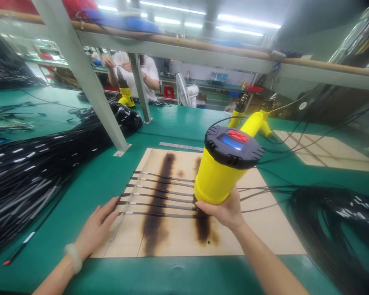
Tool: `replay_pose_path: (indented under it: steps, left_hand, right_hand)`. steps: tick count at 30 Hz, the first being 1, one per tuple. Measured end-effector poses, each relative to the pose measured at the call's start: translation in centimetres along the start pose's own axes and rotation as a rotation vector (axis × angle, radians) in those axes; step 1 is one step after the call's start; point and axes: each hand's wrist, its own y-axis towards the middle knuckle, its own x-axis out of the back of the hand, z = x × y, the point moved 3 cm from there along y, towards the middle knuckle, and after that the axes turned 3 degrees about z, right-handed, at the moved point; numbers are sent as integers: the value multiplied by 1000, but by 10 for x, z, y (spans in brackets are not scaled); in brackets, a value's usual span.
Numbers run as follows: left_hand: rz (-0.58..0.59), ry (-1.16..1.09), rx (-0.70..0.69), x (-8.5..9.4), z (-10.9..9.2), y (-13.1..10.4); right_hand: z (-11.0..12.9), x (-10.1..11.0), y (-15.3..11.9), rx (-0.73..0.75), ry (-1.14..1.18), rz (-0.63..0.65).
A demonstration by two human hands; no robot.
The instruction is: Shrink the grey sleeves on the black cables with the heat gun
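My right hand (226, 209) grips a yellow heat gun (218, 176) with a black cap and a small lit display, pointed down over the board. Several black cables (167, 191) with white labels lie side by side across a pale wooden board (178, 246) marked by two dark scorched strips. At the board's left edge my left hand (100, 227) lies with its fingers stretched out, the fingertips at the cable ends. The heat gun hides its own nozzle and part of the cables.
A large bundle of black cables (46, 151) lies at the left, and coiled cables (313, 205) at the right. More yellow heat guns (236, 119) stand behind. A metal post (86, 78) rises at the back left. Across the bench, a person (150, 78) works with raised hands.
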Motion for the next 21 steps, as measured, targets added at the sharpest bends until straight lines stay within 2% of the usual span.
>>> replay_pose_path:
  steps: [3, 7, 12, 15, 21]
  left_hand:
    - [-13, -1, -23, -1, 2, 0]
    - [-15, 10, -17, -2, 3, 1]
    - [22, 15, 6, -1, 0, 0]
    - [33, 11, 17, 0, -3, 0]
    - [-1, 25, 8, 2, -5, -1]
  right_hand:
    - [-5, 7, 0, -34, -61, -32]
    - [-7, 16, 6, 15, -71, -103]
    - [-10, 11, 4, 0, -24, -43]
    - [-10, 10, 2, -17, -47, -53]
    - [-7, 10, 7, -4, -76, -42]
